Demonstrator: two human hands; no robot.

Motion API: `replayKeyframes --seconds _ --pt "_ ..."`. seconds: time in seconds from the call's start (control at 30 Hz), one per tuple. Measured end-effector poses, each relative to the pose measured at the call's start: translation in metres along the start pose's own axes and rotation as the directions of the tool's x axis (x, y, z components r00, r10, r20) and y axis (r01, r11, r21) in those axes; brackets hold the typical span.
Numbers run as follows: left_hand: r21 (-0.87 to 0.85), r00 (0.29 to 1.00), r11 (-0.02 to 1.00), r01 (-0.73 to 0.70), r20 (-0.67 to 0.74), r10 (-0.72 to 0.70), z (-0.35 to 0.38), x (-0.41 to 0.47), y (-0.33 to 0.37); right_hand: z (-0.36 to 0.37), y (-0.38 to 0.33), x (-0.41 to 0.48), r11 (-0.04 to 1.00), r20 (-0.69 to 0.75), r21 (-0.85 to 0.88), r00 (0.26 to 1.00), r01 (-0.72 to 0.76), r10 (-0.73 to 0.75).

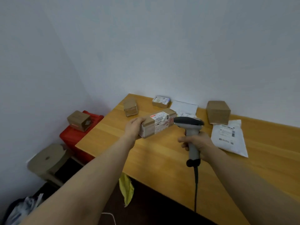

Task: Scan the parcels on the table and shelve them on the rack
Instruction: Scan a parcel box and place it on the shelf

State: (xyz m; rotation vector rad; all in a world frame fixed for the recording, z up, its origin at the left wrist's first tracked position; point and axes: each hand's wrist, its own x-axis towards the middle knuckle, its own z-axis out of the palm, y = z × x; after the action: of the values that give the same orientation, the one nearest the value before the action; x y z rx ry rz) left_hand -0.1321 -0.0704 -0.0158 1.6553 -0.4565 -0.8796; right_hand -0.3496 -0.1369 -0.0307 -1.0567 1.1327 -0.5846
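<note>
My left hand (134,128) grips the left end of a long brown cardboard parcel (158,123) with a white label, held just above the wooden table (162,156). My right hand (198,143) holds the handle of a grey barcode scanner (189,123). The scanner's dark head sits right beside the parcel's right end. Its black cable hangs down over the table's front edge.
On the table lie a small brown box (130,107), a labelled box (161,101), a larger brown box (218,112), a white mailer bag (229,138) and white papers (185,107). Left of the table, a red crate (76,137) carries a box (78,120); cardboard lies below.
</note>
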Motion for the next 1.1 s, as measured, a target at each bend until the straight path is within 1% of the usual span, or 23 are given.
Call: replayKeyframes --seconds 0.1,0.17,0.27,0.33,0.43,0.5,0.6,0.67,0.73,0.8,0.87,0.97,1.03,1.1 --pt "-0.054 0.998 0.998 0.027 -0.048 -0.029 -0.044 -0.014 -0.006 0.038 0.002 -0.010 0.999 0.048 0.029 0.998 0.027 -0.029" --pt "-0.084 0.995 0.995 0.047 -0.085 -0.055 -0.079 -0.029 -0.011 0.067 0.003 -0.022 0.994 0.057 0.096 0.997 0.055 -0.061" --pt "-0.123 0.989 0.991 0.045 -0.137 -0.062 -0.143 -0.061 -0.019 0.118 0.005 -0.049 0.978 0.069 0.177 0.989 0.115 -0.128" --pt "-0.162 0.982 0.986 0.029 -0.180 -0.059 -0.194 -0.088 -0.027 0.161 0.010 -0.075 0.972 0.127 0.194 0.979 0.134 -0.160" --pt "-0.234 0.981 0.972 0.025 -0.183 -0.069 -0.280 -0.137 -0.041 0.240 0.031 -0.125 0.976 0.247 0.157 0.951 0.150 -0.186" --pt "-0.270 0.983 0.963 0.002 -0.176 -0.052 -0.342 -0.180 -0.051 0.297 0.052 -0.165 0.977 0.303 0.118 0.931 0.176 -0.204" --pt "-0.232 0.986 0.971 -0.054 -0.167 0.015 -0.439 -0.253 -0.068 0.382 0.085 -0.231 0.974 0.384 0.092 0.895 0.207 -0.226" --pt "-0.211 0.974 0.974 -0.084 -0.224 0.036 -0.504 -0.306 -0.082 0.439 0.106 -0.280 0.973 0.451 0.070 0.863 0.220 -0.227" --pt "-0.228 0.956 0.969 -0.098 -0.291 0.028 -0.566 -0.356 -0.098 0.494 0.126 -0.330 0.971 0.518 0.072 0.824 0.228 -0.231" --pt "-0.223 0.924 0.972 -0.078 -0.383 -0.014 -0.624 -0.408 -0.109 0.545 0.143 -0.378 0.971 0.590 0.079 0.775 0.224 -0.226" --pt "-0.211 0.867 0.973 -0.094 -0.498 -0.024 -0.676 -0.456 -0.119 0.592 0.158 -0.423 0.973 0.665 0.054 0.719 0.226 -0.204" --pt "-0.230 0.731 0.957 -0.177 -0.681 -0.029 -0.739 -0.519 -0.137 0.652 0.178 -0.483 0.968 0.767 0.008 0.620 0.252 -0.168" --pt "-0.228 0.655 0.945 -0.234 -0.755 -0.020 -0.771 -0.554 -0.150 0.687 0.192 -0.518 0.969 0.815 -0.011 0.564 0.247 -0.134" --pt "-0.227 0.603 0.936 -0.268 -0.797 -0.020 -0.798 -0.582 -0.161 0.718 0.205 -0.549 0.968 0.840 -0.009 0.527 0.252 -0.130"
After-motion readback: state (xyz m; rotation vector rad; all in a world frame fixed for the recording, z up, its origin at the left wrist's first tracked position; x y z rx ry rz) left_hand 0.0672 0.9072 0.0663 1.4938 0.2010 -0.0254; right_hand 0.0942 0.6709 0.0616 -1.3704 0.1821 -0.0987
